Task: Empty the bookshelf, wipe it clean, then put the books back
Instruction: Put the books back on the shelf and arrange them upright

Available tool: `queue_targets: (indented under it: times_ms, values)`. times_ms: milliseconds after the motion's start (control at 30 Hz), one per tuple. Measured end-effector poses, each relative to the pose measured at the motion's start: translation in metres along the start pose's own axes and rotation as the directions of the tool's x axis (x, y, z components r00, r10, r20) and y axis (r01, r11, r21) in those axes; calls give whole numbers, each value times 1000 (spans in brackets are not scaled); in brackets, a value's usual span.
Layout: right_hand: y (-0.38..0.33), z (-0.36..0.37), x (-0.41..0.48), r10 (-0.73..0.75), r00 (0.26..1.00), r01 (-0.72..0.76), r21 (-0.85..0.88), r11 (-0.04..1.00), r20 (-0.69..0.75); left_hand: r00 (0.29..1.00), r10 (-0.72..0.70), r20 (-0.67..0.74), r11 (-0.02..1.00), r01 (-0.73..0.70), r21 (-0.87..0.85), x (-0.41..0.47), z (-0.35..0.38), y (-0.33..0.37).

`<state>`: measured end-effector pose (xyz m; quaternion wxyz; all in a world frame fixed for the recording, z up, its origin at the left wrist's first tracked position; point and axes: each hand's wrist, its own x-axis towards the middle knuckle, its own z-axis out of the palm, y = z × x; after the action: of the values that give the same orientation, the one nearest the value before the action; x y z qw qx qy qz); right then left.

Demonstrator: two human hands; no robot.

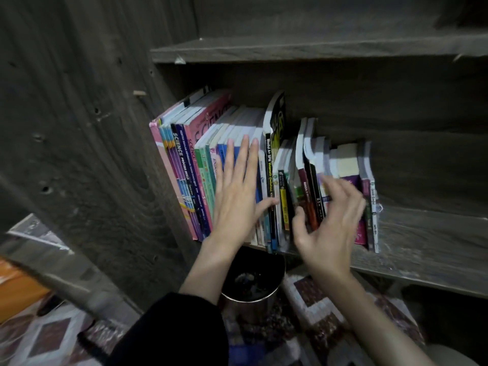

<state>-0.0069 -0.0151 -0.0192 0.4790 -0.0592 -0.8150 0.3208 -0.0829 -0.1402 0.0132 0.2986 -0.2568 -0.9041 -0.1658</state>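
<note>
Dark grey wood makes up the bookshelf [422,233], whose upper boards run out of frame at the top and right. On its middle board the books [184,167] stand in one row, packed against the left wall. Those at the right end lean and sag, and most titles there are too small to read.

The left hand [237,196] lies flat on the spines near the middle of the row, fingers straight, thumb spread to the right, gripping nothing; it hides the blue spines beneath it. The right hand [327,220] is blurred. Its thumb and curled fingers close round a clutch of thin books further right, though how many I cannot tell.

A black sleeve [179,331] shows on the left arm low in the frame. Under the shelf board, between the two forearms, stands a dark round bin [253,283], its contents unclear. It sits on a patterned rug [330,320]. Something orange [15,286] is cut off at the left edge.
</note>
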Motion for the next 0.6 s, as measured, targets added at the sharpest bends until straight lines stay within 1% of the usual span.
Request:
queue_targets:
  times_ms: [33,67,100,133,167,200,233,267,333,367,400,467,500,533,567,600]
  values:
    - [5,-2,3,81,997,-81,-27,996,12,1000,-7,30,999,5,48,2,1,-2]
    - [11,-2,2,194,978,-190,-60,980,71,999,-19,42,996,15,85,3,1,-3]
    - [16,0,-3,312,934,-300,-92,950,174,999,-32,40,993,28,112,3,3,-4]
    - [19,2,-9,402,864,-387,-110,915,304,999,-42,30,991,38,129,4,4,-5]
    - [21,3,-16,442,787,-439,-114,891,430,999,-47,19,989,44,142,4,4,-6]
    - [22,5,-22,440,729,-450,-116,885,525,999,-48,10,987,46,152,4,5,-7]
    - [24,5,-24,424,698,-440,-121,890,577,999,-47,2,987,46,156,3,5,-8]
    - [25,5,-24,416,689,-437,-118,892,594,999,-44,0,987,43,155,3,6,-8]
    - [26,2,-17,420,706,-453,-91,887,570,999,-39,13,989,37,146,2,5,-7]
    - [25,-1,-13,413,746,-441,-77,894,522,999,-40,25,990,36,137,2,3,-6]
    - [23,-3,-7,385,805,-407,-52,912,451,998,-43,39,992,38,119,2,2,-6]
    - [12,-7,11,256,912,-285,45,958,321,997,-46,64,998,43,37,4,-5,-4]
    - [6,-7,23,169,940,-202,86,976,297,996,-55,71,998,57,-35,5,-10,-3]
    - [-1,-7,36,78,949,-120,120,986,306,996,-70,59,990,76,-122,5,-15,-1]
    - [-6,-6,50,-5,942,-48,149,988,337,995,-94,25,976,97,-196,6,-20,1]
    - [-12,-4,62,-73,919,6,172,985,387,991,-129,-28,967,119,-227,6,-25,2]
